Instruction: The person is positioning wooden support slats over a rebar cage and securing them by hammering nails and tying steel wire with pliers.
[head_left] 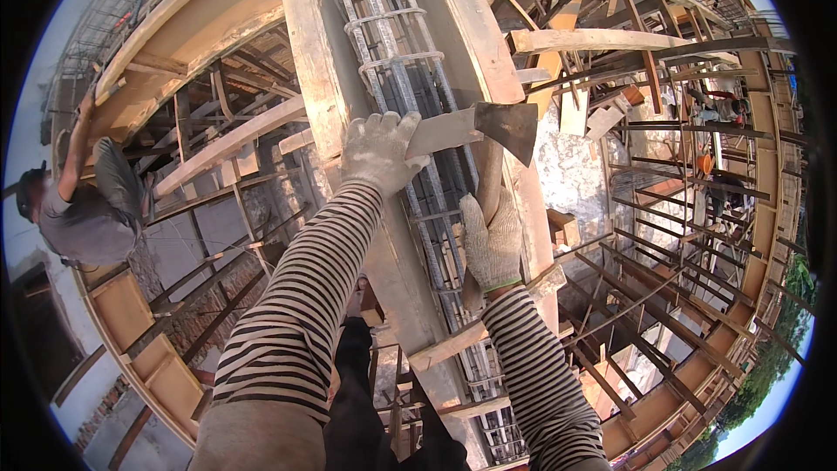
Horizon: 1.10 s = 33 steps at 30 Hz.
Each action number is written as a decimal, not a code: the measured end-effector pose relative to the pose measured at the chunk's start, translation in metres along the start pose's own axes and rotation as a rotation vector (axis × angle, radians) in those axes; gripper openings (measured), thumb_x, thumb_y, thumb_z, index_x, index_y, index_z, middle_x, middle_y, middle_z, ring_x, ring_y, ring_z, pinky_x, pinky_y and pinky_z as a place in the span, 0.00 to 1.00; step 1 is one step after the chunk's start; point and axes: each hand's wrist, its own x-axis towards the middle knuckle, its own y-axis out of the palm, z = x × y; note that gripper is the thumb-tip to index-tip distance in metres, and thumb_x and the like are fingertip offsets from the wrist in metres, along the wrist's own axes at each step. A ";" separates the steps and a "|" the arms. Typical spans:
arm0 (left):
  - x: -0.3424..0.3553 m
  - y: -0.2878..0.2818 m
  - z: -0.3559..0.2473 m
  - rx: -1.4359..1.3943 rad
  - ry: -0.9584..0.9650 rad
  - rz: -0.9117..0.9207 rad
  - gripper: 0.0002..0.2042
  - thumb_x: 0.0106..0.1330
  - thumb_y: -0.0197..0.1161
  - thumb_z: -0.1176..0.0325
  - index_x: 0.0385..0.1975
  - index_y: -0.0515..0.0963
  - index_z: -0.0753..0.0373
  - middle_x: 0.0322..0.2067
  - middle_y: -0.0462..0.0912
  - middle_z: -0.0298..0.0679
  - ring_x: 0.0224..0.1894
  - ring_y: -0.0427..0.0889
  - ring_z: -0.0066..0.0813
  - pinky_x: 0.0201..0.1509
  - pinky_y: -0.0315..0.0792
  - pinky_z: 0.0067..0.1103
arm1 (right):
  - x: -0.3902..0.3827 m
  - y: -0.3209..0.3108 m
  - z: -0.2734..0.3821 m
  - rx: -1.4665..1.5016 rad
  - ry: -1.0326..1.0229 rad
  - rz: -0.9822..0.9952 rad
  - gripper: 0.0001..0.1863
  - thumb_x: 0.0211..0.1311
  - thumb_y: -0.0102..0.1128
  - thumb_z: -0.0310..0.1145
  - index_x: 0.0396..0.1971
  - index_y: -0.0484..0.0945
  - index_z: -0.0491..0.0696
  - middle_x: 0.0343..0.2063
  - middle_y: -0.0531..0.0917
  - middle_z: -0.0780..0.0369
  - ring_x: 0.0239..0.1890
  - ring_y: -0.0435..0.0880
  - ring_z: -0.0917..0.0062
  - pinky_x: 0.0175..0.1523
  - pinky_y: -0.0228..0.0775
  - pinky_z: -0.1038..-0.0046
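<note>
My left hand [377, 153], in a pale knit glove, is closed on the near end of a short wooden slat [441, 134]. The slat lies crosswise above a beam's steel rebar cage [390, 32], between two wooden formwork boards. My right hand [493, 240], also gloved, grips the wooden handle of a hatchet [509, 129]. Its dark, broad metal head is at the slat's far end, overlapping it in view; I cannot tell whether they touch. The handle's lower end sticks out below my right hand.
Formwork boards [316, 61] flank the cage, with short cross battens [449, 345] lower down. Timber props and braces [645, 292] fill the space below on the right. A person in grey [96, 218] climbs among the framing at left. A long timber [228, 145] slants up toward the beam.
</note>
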 end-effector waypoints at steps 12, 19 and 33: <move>0.001 0.005 0.011 -0.001 0.024 0.011 0.36 0.72 0.62 0.41 0.76 0.64 0.49 0.65 0.74 0.37 0.71 0.69 0.34 0.79 0.58 0.38 | 0.011 0.026 0.007 -0.324 0.063 0.075 0.23 0.73 0.60 0.45 0.51 0.73 0.39 0.38 0.85 0.37 0.46 0.86 0.39 0.48 0.79 0.47; -0.003 0.003 0.011 -0.101 0.023 -0.075 0.22 0.76 0.51 0.49 0.62 0.79 0.49 0.59 0.80 0.36 0.65 0.74 0.34 0.77 0.62 0.39 | 0.012 0.027 0.010 -0.262 0.015 0.055 0.24 0.73 0.61 0.46 0.51 0.73 0.38 0.35 0.86 0.40 0.40 0.89 0.44 0.43 0.80 0.52; -0.004 -0.002 0.007 -0.100 -0.029 -0.026 0.21 0.75 0.46 0.56 0.61 0.81 0.47 0.55 0.82 0.36 0.61 0.79 0.32 0.73 0.67 0.37 | 0.021 0.034 0.015 -0.366 0.056 0.121 0.24 0.73 0.60 0.47 0.52 0.73 0.39 0.41 0.86 0.39 0.47 0.87 0.42 0.50 0.79 0.47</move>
